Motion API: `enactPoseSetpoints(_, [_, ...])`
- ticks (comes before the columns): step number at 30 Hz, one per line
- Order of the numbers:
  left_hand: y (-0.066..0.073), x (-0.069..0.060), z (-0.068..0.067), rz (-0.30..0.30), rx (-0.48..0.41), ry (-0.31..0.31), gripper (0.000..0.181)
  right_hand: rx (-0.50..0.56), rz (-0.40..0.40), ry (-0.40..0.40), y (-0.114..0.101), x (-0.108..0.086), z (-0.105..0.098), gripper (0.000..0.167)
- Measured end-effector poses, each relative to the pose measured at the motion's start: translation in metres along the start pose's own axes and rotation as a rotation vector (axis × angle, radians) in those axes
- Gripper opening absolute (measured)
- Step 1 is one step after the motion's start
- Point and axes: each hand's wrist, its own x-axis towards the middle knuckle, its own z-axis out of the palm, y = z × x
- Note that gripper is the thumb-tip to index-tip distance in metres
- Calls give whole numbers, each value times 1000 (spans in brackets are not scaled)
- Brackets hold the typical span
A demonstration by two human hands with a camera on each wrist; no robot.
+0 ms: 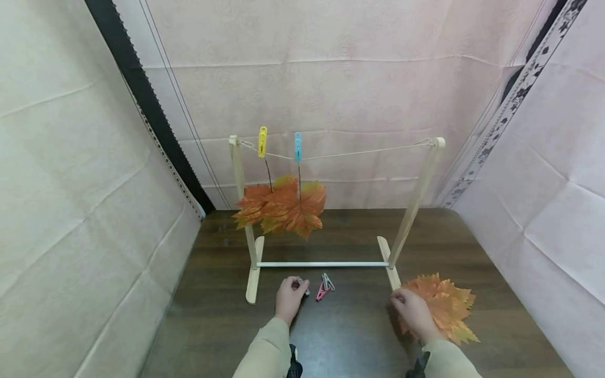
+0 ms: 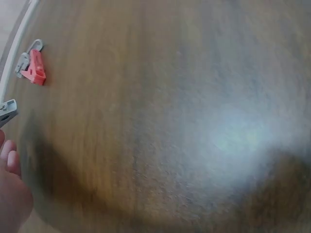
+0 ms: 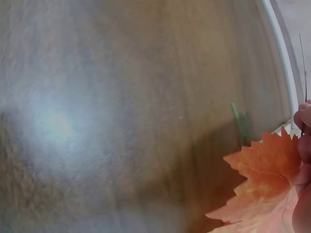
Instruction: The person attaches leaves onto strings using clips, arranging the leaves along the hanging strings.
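My left hand (image 1: 288, 300) pinches a grey clothespin (image 2: 8, 112) just above the table. Beside it, a pink clothespin (image 1: 322, 292) and another grey clothespin (image 1: 327, 282) lie together on the wood. Over at the right, my right hand (image 1: 412, 311) pinches the thin dark stem (image 3: 305, 77) of an orange artificial maple leaf (image 3: 265, 177). Orange leaf shapes (image 1: 446, 304) spread beside and behind that hand; how many overlap I cannot tell. Two similar leaves (image 1: 299, 210) hang by their stems from a string, under a yellow clothespin (image 1: 262, 143) and a blue clothespin (image 1: 298, 147).
A wooden stand (image 1: 416, 202) holds the sagging string (image 1: 364, 153) between two posts. Its white crossbar (image 1: 321, 264) runs low between the feet, in front of my hands. Pale cloth (image 1: 331, 94) encloses the brown table (image 1: 350, 325) at the back and sides.
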Motion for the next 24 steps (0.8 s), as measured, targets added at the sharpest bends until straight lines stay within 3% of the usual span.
enactPoseSetpoints(5, [10, 6, -4, -9, -46, 62, 17, -2, -6, 29, -7, 4, -6, 7])
enactPoseSetpoints(12, [29, 15, -12, -48, -183, -28, 27, 53, 18, 43, -17, 9, -14, 15])
enactPoseSetpoints(18, [40, 18, -19, -52, -202, -95, 47, 69, 51, 38, -25, 11, -20, 18])
enactPoseSetpoints(24, [48, 20, -21, -47, -208, -130, 36, 122, 69, 43, -31, 13, -23, 21])
